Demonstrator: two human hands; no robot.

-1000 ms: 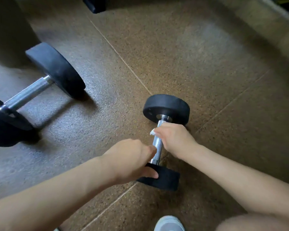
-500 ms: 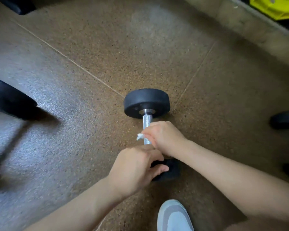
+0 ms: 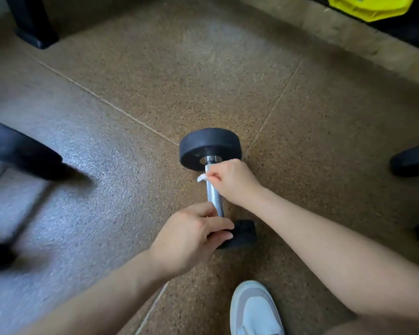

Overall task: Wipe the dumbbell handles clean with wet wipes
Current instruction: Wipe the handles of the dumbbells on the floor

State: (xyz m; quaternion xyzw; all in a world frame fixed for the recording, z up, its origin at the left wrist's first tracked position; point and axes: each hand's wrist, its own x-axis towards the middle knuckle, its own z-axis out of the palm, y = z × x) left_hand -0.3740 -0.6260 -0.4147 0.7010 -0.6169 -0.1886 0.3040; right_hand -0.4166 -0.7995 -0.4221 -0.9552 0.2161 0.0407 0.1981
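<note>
A small dumbbell (image 3: 211, 146) with black round ends and a knurled metal handle (image 3: 214, 195) lies on the brown floor, pointing away from me. My right hand (image 3: 230, 181) is wrapped round the far part of the handle with a white wet wipe (image 3: 202, 177) under its fingers; a corner of the wipe sticks out to the left. My left hand (image 3: 191, 235) grips the dumbbell's near black end (image 3: 243, 234), thumb on top.
A larger dumbbell (image 3: 17, 148) lies at the left edge. Another dumbbell (image 3: 414, 160) shows at the right edge. A black equipment leg (image 3: 32, 22) stands at top left, a yellow object (image 3: 368, 6) at top right. My white shoe (image 3: 254, 310) is below.
My right hand has slid with the wipe along the handle toward the far end, baring more metal. The camera has turned right, so the large dumbbell has shifted to the left edge.
</note>
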